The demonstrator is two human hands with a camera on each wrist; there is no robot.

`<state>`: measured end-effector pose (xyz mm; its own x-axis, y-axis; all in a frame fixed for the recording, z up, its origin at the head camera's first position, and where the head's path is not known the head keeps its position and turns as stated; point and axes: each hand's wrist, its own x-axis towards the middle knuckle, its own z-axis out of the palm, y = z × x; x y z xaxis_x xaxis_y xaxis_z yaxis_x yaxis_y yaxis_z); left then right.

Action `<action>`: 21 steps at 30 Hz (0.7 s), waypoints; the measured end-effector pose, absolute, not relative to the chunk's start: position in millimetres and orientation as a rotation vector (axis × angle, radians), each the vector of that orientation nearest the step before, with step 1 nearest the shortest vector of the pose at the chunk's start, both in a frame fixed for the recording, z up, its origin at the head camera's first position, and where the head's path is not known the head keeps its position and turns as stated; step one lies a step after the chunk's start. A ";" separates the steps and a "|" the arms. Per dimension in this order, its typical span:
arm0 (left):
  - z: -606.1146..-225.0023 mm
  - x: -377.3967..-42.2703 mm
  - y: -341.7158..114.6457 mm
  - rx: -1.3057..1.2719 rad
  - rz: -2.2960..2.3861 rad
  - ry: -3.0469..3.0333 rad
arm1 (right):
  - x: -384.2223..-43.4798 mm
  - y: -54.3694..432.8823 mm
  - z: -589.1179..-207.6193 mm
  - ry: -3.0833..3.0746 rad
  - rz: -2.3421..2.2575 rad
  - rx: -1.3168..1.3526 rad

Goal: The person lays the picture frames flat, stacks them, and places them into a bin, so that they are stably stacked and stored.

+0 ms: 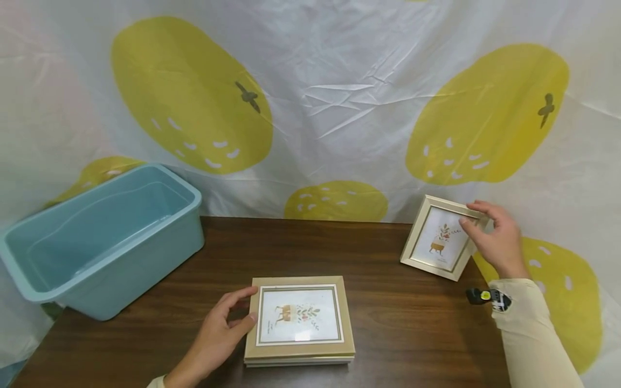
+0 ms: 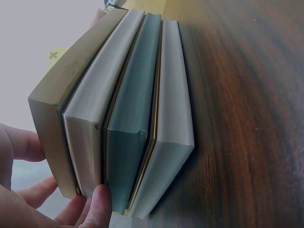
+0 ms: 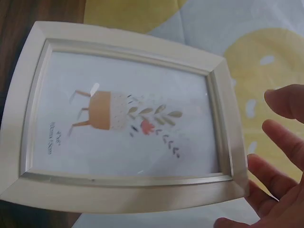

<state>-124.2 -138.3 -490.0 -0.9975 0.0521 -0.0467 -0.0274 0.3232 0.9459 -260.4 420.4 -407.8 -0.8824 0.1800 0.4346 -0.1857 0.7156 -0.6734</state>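
Note:
Several picture frames lie in a stack, a beige-gold picture frame [image 1: 299, 352] on top with a potted-plant print. The left hand [image 1: 218, 328] rests its fingertips against the stack's left side. In the left wrist view, a white picture frame [image 2: 85, 133], a blue-green picture frame [image 2: 124, 137] and another white one show below the top one. Farther right, a cream picture frame [image 1: 417, 229] stands tilted back near the curtain. Beside its upper right edge is the right hand [image 1: 502, 242], fingers spread, fingertips right at the edge and thumb apart from it in the right wrist view.
An open blue plastic bin [image 1: 145, 275] stands at the left of the dark wooden table [image 1: 378, 312]. Behind hangs a white curtain [image 1: 339, 134] with large yellow fruit prints. A black strap device [image 1: 490, 296] is on the right wrist.

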 end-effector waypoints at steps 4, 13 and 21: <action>-489.9 -124.3 -138.2 0.026 1.788 2.499 | -263.8 426.1 -412.9 -2.492 1.030 0.028; -490.9 -125.0 -137.7 0.019 1.801 2.494 | -258.6 425.6 -415.8 -2.495 0.876 0.138; -492.1 -125.9 -139.2 0.023 1.806 2.484 | -249.4 424.7 -423.0 -2.535 0.841 0.186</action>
<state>-125.9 -139.2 -492.1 -0.9974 0.0537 -0.0481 -0.0292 0.3093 0.9505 -249.4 424.7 -423.0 -0.8850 0.0160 0.4653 -0.2652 0.8041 -0.5321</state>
